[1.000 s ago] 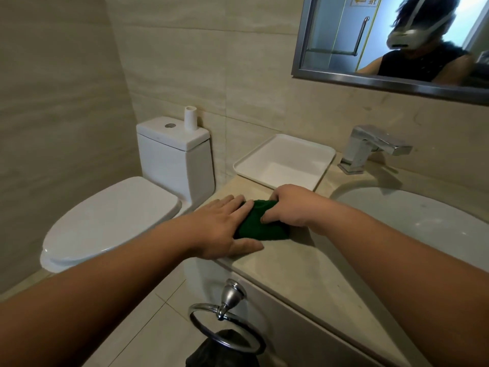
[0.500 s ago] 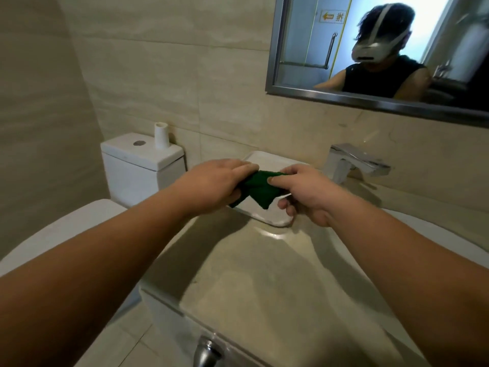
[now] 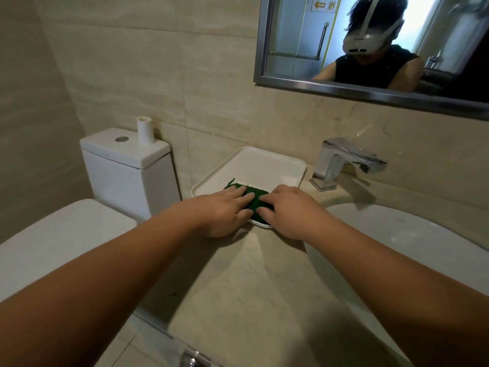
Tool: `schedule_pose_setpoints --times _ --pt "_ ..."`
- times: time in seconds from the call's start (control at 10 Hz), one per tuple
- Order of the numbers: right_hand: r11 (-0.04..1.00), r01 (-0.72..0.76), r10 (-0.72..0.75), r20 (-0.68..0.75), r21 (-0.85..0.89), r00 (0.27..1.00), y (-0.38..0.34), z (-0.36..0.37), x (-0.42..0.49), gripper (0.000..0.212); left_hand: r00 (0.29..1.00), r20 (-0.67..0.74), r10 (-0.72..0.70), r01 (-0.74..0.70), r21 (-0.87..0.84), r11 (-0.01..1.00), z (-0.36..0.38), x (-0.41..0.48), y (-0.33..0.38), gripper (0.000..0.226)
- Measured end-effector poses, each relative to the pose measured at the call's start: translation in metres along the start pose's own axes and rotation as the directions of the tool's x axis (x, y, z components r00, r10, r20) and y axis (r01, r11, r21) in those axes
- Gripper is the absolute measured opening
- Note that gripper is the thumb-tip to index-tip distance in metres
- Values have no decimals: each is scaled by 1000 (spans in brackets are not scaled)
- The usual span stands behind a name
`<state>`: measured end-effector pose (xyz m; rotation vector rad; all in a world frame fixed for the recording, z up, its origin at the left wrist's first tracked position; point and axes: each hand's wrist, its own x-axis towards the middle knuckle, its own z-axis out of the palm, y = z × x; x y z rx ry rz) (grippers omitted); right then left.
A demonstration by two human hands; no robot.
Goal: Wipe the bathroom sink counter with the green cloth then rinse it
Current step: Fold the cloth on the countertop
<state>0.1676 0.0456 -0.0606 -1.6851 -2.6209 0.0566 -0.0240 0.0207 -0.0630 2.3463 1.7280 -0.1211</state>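
Observation:
The dark green cloth lies folded on the near edge of a white tray at the back of the beige counter. My left hand rests on the cloth's left side with its fingers stretched flat. From the right, my right hand presses on the cloth in the same way. Most of the cloth is hidden under my fingers; a frayed corner sticks out at the far left. The white sink basin lies to the right, with a chrome faucet behind it.
A white toilet tank with a small white roll on top stands left of the counter, its closed lid below. A mirror hangs on the tiled wall. A chrome fitting pokes out under the counter's front edge.
Both hands lifted the cloth off the counter's left edge, carried it back over the tray, and now hold it down flat on the tray's near edge.

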Motion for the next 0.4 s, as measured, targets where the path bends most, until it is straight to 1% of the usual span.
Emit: schedule_pose_setpoints --times 0.1,0.2,0.3,0.4 --pt "995 -4 3 -12 -97 1000 -1 13 -11 48 1000 17 1 -1 19 1000 5 -4 7 68" --pt "998 -55 55 40 13 998 0 22 -21 54 998 -30 -61 62 36 997 12 -1 11 79" --pt "988 -113 98 133 107 986 0 18 -20 59 994 -31 -104 106 52 993 17 2 15 81" --pt "972 -129 100 149 197 984 4 19 -15 60 992 -68 -106 106 -12 994 13 0 15 71"
